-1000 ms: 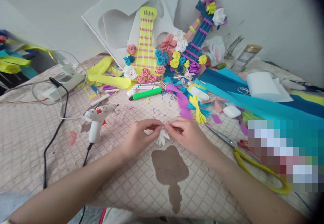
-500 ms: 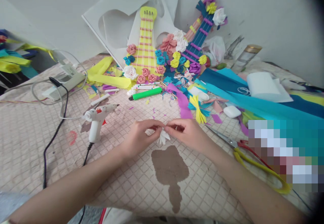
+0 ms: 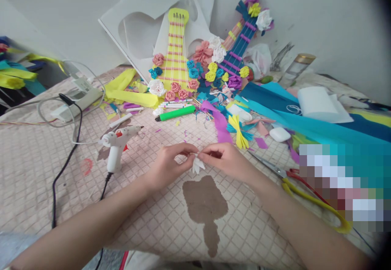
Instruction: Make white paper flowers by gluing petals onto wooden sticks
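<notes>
Clock: read with the white paper piece [image 3: 198, 166] at the centre and 12 o'clock toward the wall [image 3: 345, 25].
White paper piece: held between the two hands over the middle of the counter [image 3: 146, 225]; pointed ends like petals, hanging toward 6 o'clock; contact with the counter impossible to tell.
Left hand [image 3: 171, 162]: at 9 o'clock, pinching the upper end of the white paper piece with thumb and forefinger.
Right hand [image 3: 224, 160]: at 3 o'clock, pinching near the same end, with fingertips almost meeting those of the left hand.
Counter: under a cloth with diamond pattern.
Brown patch [image 3: 205, 198]: at 6 o'clock, near, with a narrow tail toward the counter edge.
Glue gun [image 3: 115, 152]: at 9 o'clock, apart from the left hand; nozzle turned between 2 and 3, black cord going toward 7.
Scissors [image 3: 271, 166]: at 3 o'clock, near the right wrist, with blades toward 10.
Yellow paper bow [image 3: 240, 133]: at 2 o'clock, on blue paper pieces.
Green marker [image 3: 179, 113]: at 11 o'clock, with its black end to the left.
Yellow toy guitar [image 3: 175, 58]: between 11 and 12, leaning upright, decorated below with paper roses.
Blue toy guitar [image 3: 242, 44]: at 1 o'clock, tilted to the right, with purple bars.
White paper roll [image 3: 317, 104]: at 2 o'clock, well apart.
</notes>
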`<state>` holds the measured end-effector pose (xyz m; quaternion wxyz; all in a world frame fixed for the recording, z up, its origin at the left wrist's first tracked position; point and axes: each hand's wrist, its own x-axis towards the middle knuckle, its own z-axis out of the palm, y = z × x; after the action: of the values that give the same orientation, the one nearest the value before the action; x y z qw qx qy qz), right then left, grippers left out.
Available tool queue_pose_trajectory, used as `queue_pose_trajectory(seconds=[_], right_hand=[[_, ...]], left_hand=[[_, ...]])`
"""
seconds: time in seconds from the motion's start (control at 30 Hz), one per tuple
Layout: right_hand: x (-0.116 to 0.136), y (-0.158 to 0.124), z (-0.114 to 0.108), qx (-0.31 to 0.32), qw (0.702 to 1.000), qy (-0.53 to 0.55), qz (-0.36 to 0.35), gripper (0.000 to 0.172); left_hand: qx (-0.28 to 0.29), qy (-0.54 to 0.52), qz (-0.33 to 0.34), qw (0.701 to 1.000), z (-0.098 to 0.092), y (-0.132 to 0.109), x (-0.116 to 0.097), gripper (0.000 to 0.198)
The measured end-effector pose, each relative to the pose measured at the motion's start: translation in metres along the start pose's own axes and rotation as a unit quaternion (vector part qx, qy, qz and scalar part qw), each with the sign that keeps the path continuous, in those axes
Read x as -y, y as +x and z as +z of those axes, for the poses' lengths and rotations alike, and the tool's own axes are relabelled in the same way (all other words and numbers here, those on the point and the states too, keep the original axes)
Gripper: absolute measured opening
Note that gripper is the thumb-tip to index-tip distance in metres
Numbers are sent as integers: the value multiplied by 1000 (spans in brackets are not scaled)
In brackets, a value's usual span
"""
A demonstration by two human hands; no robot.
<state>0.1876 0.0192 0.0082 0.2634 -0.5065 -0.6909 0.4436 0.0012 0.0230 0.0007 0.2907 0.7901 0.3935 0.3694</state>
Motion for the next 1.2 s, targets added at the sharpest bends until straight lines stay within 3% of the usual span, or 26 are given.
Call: queue_pose_trajectory(seconds=[0.2, 0.47, 0.63, 0.93, 1.2], right_hand=[[1, -1, 3, -40, 999, -19, -8, 21], [-1, 0, 9, -68, 996, 27, -46, 14], [0, -1, 12, -78, 996, 28, -35, 15], [-4, 3, 7, -32, 998, 44, -38, 19], [-3, 2, 9, -64, 997, 18, -45, 14]], left_hand=[[5, 11, 14, 1000, -2, 0, -2, 13], [20, -30, -23, 999, 0, 3, 1, 12], [2, -35, -34, 999, 0, 2, 2, 9], [12, -38, -35, 999, -2, 3, 2, 9], [16, -18, -12, 1000, 0, 2, 5, 10]])
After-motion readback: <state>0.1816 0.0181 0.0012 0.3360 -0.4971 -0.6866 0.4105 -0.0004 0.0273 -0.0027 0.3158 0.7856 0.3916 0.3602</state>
